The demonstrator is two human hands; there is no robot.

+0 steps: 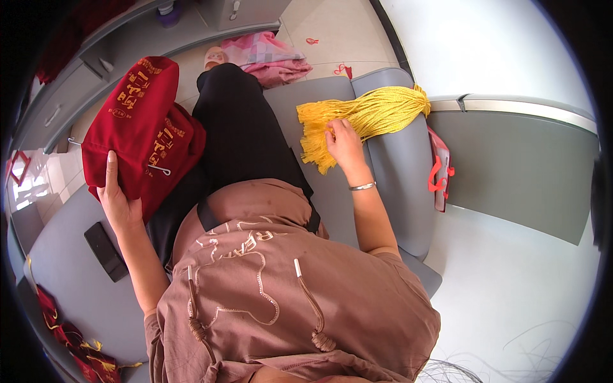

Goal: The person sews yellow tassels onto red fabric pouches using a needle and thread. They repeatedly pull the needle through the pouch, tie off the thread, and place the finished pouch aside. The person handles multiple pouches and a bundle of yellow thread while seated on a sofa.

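Observation:
My left hand grips a stack of dark red cloth pouches with gold writing, its thumb on top of the fabric. A thin metal wire with a looped end juts from the cloth; another metal end shows at the left edge. My right hand is at the fringed ends of a bundle of yellow cords, fingers curled among the strands. Whether a strand is pinched there is hidden. The bundle lies across the grey sofa's armrest and onto the seat.
A black phone lies on the sofa seat at left. Red pouches with yellow cords lie at lower left. Pink checked cloth is on the floor by my foot. A grey cabinet and a bag with red handles flank the sofa.

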